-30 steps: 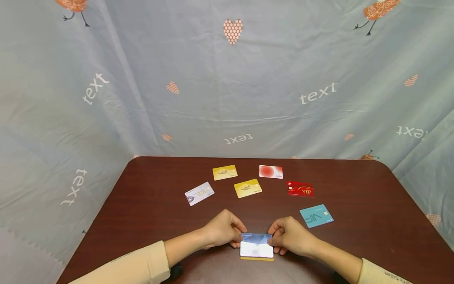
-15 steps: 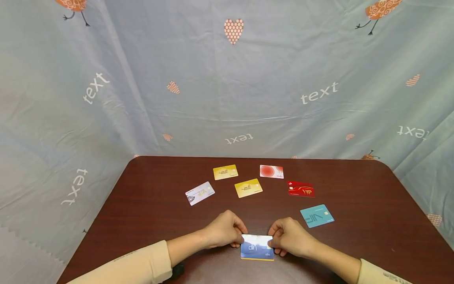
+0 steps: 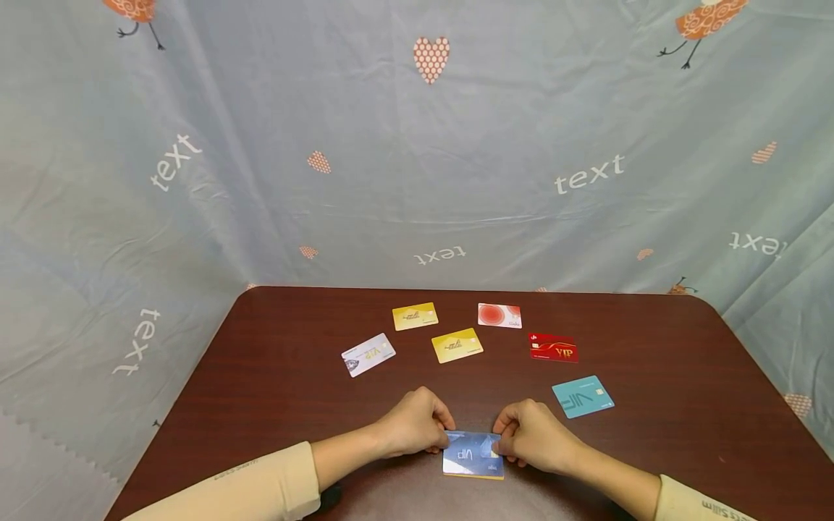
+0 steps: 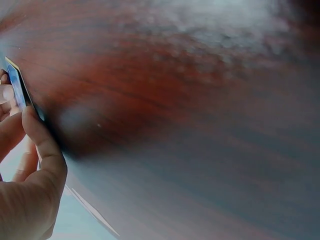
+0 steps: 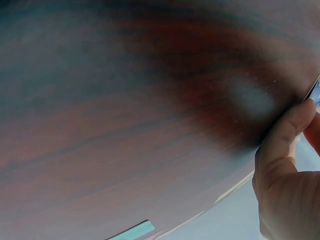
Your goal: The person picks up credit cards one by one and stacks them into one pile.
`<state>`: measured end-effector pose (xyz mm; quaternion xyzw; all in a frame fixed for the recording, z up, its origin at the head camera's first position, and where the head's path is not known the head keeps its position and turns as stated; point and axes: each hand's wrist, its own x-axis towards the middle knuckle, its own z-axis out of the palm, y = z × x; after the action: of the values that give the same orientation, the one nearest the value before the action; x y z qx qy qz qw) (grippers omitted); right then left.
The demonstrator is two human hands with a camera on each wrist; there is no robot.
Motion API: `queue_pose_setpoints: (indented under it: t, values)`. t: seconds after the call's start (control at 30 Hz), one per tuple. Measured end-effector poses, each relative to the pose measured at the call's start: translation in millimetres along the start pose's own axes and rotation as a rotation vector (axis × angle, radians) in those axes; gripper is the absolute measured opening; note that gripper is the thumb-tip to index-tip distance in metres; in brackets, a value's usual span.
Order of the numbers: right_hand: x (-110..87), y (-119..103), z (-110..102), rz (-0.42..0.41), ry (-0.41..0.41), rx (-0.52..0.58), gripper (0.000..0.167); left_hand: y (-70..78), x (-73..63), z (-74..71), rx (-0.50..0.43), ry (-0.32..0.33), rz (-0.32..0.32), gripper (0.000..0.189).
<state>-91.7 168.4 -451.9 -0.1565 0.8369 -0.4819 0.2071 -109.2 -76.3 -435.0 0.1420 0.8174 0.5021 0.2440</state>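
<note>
- Head view: your left grip [image 3: 417, 422] and right grip [image 3: 534, 436] pinch a rectangular blue card [image 3: 470, 457] over wood-grain surface [image 3: 293, 347]; contact unclear.
- Yellow card [image 3: 478, 477] beneath, mostly hidden.
- Right wrist: blue card cropped.

Head view looks forward, down; close wrist views share the table [image 3: 274, 383].

Teal card [image 3: 583, 396] crowds the right fingers [image 3: 507, 414]; room lies farther right

Head view evenly lit, fairly sharp; I get soft glare on the reddish-brown tabletop [image 3: 394, 496] near me. Wrist views dimmer, wood grain smeared, dark shadow beside my left hand [image 4: 37, 182] and right hand [image 5: 286, 182].
</note>
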Motion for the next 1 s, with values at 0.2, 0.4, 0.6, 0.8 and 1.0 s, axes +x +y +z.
queue_pose_setpoints:
  t: [0.2, 0.4, 0.6, 0.8, 1.0]
  values:
    - [1.5, -1.0, 1.1, 0.002, -0.001, -0.028, 0.013, 0.0, -0.6, 1.6, 0.032, 0.017, 0.010, 0.018]
    - [2.1, -1.8, 1.7, -0.003, -0.004, -0.047, 0.012, -0.8, -1.4, 2.8, 0.068, 0.031, 0.020, 0.018]
    - [2.9, -1.0, 2.4, -0.009, -0.005, -0.049, 0.010, -2.6, -0.8, 2.6, 0.189, 0.039, 0.089, 0.016]
    - [2.4, 0.4, 2.6, -0.019, -0.001, -0.054, 0.011, -3.7, -1.6, 2.3, 0.294, 0.058, 0.170, 0.016]
    - [2.0, 1.9, 1.4, -0.025, -0.008, -0.063, 0.012, -5.3, -0.4, 2.0, 0.275, 0.052, 0.163, 0.016]
